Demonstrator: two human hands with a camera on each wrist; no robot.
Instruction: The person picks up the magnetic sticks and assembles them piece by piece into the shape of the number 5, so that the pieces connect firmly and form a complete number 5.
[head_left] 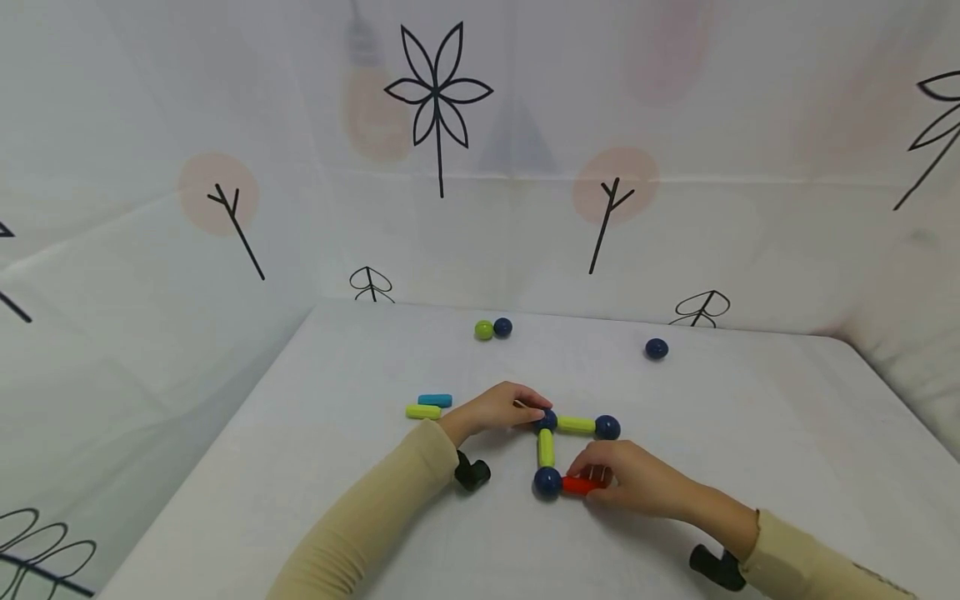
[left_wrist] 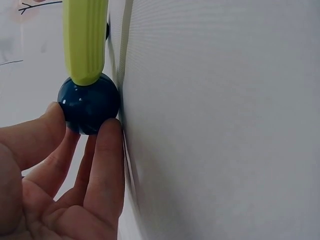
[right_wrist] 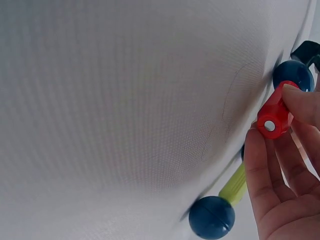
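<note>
My left hand (head_left: 504, 407) pinches the dark blue ball (left_wrist: 89, 105) at the corner of a joined shape, thumb on one side and fingers on the other. From that ball one yellow-green stick (head_left: 576, 425) runs right to another blue ball (head_left: 607, 427). A second yellow-green stick (head_left: 546, 448) runs down to a near blue ball (head_left: 547, 482). My right hand (head_left: 633, 479) grips a red stick (right_wrist: 276, 111) between thumb and fingers. The red stick's one end touches the near ball; its free end shows a silver disc in the right wrist view.
A blue stick (head_left: 435, 400) and a yellow-green stick (head_left: 423, 412) lie left of my left hand. At the back sit a green ball (head_left: 483, 330), a blue ball (head_left: 503, 327) and another blue ball (head_left: 656, 348). Black pieces (head_left: 472, 473) show beside both forearms.
</note>
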